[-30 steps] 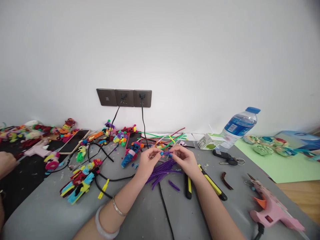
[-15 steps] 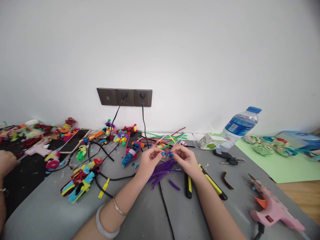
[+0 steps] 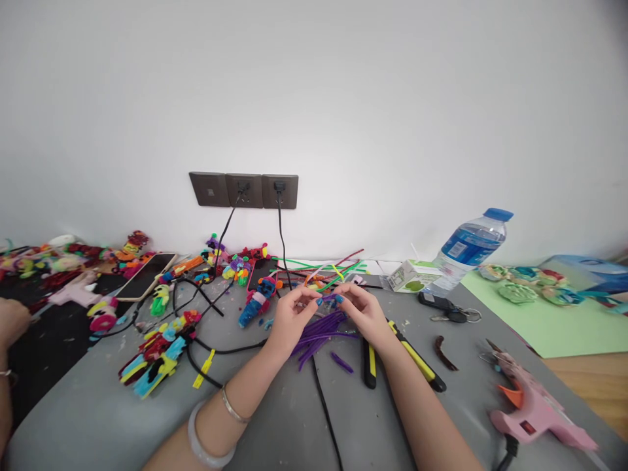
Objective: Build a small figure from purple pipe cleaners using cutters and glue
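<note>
My left hand point(image 3: 294, 319) and my right hand point(image 3: 362, 315) meet close together over the middle of the table, each closed in a pinch. Between the fingertips runs a short purple pipe cleaner point(image 3: 330, 298), partly covered by thumbs and fingers. Right below my hands lies a bundle of purple pipe cleaners point(image 3: 318, 332), with one short purple piece point(image 3: 342, 362) apart from it. Black-and-yellow pliers point(image 3: 370, 366) rest partly under my right hand and forearm.
Left lie fuzzy pipe-cleaner figures point(image 3: 159, 356), a phone point(image 3: 147, 276) and black cables point(image 3: 230, 351). Right are a water bottle point(image 3: 471, 247), a small carton point(image 3: 415, 277), keys point(image 3: 456, 315) and a pink glue gun point(image 3: 534, 409). Another person's hand point(image 3: 14, 320) is at the left edge.
My fingertips have shifted slightly around the purple pipe cleaner, and a little more of it shows between them. The things on the table have stayed in place.
</note>
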Demonstrator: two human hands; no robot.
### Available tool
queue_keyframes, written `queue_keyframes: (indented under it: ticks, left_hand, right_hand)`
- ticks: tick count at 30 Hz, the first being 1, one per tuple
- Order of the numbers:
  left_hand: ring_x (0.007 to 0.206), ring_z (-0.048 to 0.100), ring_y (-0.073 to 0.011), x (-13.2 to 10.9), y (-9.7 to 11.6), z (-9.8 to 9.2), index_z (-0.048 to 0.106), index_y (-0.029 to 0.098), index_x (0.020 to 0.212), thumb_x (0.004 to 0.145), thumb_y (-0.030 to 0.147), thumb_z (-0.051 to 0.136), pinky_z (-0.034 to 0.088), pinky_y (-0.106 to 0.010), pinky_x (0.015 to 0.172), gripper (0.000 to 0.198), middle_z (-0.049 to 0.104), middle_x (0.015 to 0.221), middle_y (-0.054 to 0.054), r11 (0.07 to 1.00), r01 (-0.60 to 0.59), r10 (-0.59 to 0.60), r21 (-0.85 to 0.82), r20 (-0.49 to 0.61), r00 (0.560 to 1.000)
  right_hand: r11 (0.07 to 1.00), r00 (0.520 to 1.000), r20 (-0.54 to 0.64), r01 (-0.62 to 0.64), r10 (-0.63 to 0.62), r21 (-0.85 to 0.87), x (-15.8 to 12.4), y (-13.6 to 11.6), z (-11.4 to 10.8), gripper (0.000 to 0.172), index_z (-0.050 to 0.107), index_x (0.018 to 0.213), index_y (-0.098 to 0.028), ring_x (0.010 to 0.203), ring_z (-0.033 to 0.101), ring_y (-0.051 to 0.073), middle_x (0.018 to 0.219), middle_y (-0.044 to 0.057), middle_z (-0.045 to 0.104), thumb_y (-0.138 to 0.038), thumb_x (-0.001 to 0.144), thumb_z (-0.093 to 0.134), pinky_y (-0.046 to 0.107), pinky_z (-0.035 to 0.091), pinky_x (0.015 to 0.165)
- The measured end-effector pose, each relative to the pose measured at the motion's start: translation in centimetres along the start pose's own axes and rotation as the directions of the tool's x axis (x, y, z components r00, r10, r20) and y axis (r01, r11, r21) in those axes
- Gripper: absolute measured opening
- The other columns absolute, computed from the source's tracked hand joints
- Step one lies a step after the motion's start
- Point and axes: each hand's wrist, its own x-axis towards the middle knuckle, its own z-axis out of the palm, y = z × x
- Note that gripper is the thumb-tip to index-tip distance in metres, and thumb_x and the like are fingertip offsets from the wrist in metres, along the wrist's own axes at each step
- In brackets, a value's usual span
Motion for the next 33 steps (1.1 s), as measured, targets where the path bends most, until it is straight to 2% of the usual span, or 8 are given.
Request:
queue_keyframes:
  ticks: [7,17,33]
  left_hand:
    - [0.070,0.061,-0.0149,-0.1,-0.4,0.1,0.069,0.017,0.086,0.081,0.026,0.061,0.046,-0.023,0.062,0.014,0.069,0.084,-0.004,1.000,-0.005,0.005,-0.003,0.022,1.000]
    - [0.069,0.061,-0.0147,-0.1,-0.3,0.2,0.069,0.017,0.086,0.081,0.026,0.060,0.047,-0.023,0.061,0.014,0.070,0.084,-0.004,1.000,0.001,-0.001,-0.013,0.022,1.000]
    - [0.068,0.061,-0.0146,-0.1,-0.5,0.1,0.070,0.016,0.085,0.081,0.026,0.061,0.046,-0.023,0.061,0.014,0.070,0.081,-0.004,1.000,0.005,-0.006,0.023,0.044,0.999]
  right_hand:
    - [1.000,1.000,-0.002,0.004,-0.004,-0.020,0.1,0.4,0.0,0.031,0.058,0.082,-0.022,0.066,0.051,0.016,0.075,0.002,0.055,-0.053,0.084,0.061,0.028,0.042,0.060]
    - [1.000,1.000,0.002,0.006,-0.006,-0.011,0.0,0.3,0.0,0.031,0.058,0.082,-0.022,0.067,0.050,0.017,0.076,0.002,0.054,-0.053,0.085,0.060,0.028,0.043,0.062]
    - [1.000,1.000,0.017,0.019,-0.019,-0.020,-0.2,1.1,-0.1,0.025,0.057,0.083,-0.020,0.062,0.046,0.013,0.072,0.000,0.051,-0.044,0.089,0.059,0.025,0.037,0.056]
